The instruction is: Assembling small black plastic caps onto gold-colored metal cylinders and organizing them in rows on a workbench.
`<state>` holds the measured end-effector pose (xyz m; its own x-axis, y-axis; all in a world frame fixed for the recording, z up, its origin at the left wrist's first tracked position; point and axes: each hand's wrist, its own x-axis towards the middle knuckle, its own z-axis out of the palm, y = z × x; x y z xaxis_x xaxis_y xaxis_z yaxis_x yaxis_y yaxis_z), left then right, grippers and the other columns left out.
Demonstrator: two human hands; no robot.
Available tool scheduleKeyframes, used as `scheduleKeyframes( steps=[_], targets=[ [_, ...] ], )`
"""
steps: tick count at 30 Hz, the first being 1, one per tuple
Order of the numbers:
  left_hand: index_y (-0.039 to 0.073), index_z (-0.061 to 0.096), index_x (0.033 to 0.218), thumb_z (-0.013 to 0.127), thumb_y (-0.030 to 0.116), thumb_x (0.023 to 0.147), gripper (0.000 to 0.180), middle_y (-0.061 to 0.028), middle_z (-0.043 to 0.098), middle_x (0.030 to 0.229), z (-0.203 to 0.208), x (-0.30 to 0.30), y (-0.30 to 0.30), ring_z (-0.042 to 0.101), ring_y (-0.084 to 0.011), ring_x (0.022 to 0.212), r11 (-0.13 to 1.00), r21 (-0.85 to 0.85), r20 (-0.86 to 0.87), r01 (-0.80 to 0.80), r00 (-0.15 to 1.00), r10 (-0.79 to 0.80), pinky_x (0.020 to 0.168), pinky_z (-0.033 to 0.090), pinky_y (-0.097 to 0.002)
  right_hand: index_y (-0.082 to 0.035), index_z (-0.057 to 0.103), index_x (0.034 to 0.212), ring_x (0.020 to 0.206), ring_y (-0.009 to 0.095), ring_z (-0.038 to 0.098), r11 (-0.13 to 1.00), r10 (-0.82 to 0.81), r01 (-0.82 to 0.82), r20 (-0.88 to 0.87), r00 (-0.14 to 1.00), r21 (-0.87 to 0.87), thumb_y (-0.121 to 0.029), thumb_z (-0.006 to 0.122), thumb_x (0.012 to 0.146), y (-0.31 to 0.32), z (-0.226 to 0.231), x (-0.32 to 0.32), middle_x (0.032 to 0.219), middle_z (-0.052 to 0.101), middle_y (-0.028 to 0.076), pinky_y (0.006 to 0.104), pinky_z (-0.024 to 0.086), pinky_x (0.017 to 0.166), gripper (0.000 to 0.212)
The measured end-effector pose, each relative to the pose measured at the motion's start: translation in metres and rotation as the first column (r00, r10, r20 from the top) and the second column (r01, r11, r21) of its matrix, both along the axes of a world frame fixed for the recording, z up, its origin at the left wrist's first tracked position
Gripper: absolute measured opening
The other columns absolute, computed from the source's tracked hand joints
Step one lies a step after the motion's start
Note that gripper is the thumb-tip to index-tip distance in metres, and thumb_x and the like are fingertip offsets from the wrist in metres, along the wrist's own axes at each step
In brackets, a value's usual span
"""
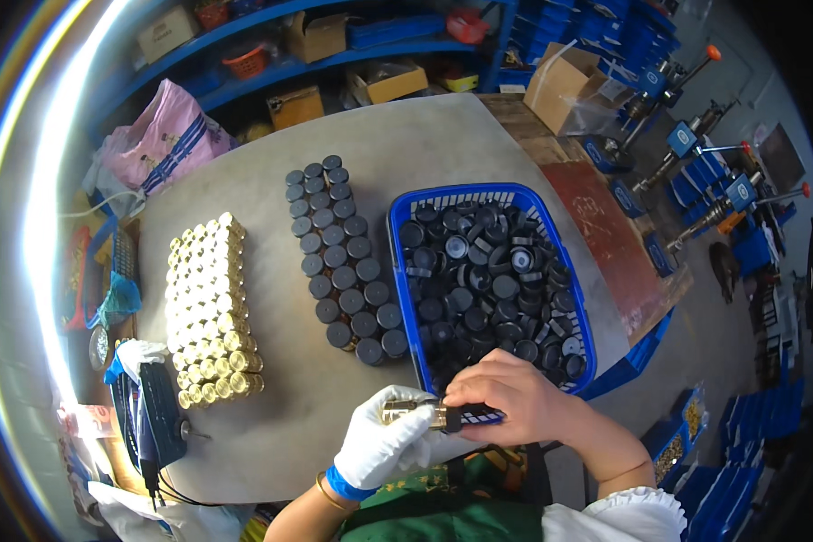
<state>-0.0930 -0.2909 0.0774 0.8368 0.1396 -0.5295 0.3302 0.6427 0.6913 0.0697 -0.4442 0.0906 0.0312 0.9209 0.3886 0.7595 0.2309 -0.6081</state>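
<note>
In my white-gloved left hand (369,450), a brass-coloured cylindrical part (394,411) lies sideways, gripped between the fingers and thumb. A black round cap (453,418) sits at its right end, with the bare fingers of my right hand (519,397) closed around it. How far the cap goes over the part is hidden by the fingers. Just beyond both hands stands a blue plastic basket (401,294) heaped with loose black caps (479,289). To its left, black-capped pieces (332,235) stand in tight rows. Farther left is a block of bare brass-coloured parts (210,312).
A dark blue electric tool (158,420) with a cable lies at the table's left edge. Several blue hand presses (682,137) line the right side beyond a reddish board (596,230). A cardboard box (569,90) and a pink bag (167,135) stand near the far corners.
</note>
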Motion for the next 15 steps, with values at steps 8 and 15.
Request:
scheduleKeyframes(
  steps=[8, 15],
  targets=[
    [0.001, 0.057, 0.106, 0.07, 0.02, 0.086, 0.031, -0.0089, 0.065, 0.075, -0.013, -0.013, -0.012, 0.059, -0.0118, 0.052, 0.996, 0.079, 0.013, -0.035, 0.999, 0.034, 0.043, 0.041, -0.0213, -0.005, 0.059, 0.106, 0.082, 0.024, 0.062, 0.994, -0.09, 0.073, -0.246, 0.965, -0.078, -0.019, 0.082, 0.07, -0.008, -0.021, -0.017, 0.093, 0.065, 0.009, 0.0345, 0.048, 0.072, 0.045],
    [0.0, 0.057, 0.105, 0.07, 0.019, 0.087, 0.029, -0.0099, 0.067, 0.078, -0.009, -0.008, 0.0, 0.06, -0.0128, 0.052, 0.998, 0.029, -0.098, 0.056, 0.994, -0.053, 0.043, 0.044, -0.0221, -0.005, 0.058, 0.104, 0.1, 0.022, 0.061, 0.973, 0.07, -0.139, 0.339, 0.938, 0.185, -0.015, 0.075, 0.073, -0.004, -0.005, -0.014, 0.101, 0.062, 0.008, 0.0318, 0.049, 0.075, 0.036]
  ],
)
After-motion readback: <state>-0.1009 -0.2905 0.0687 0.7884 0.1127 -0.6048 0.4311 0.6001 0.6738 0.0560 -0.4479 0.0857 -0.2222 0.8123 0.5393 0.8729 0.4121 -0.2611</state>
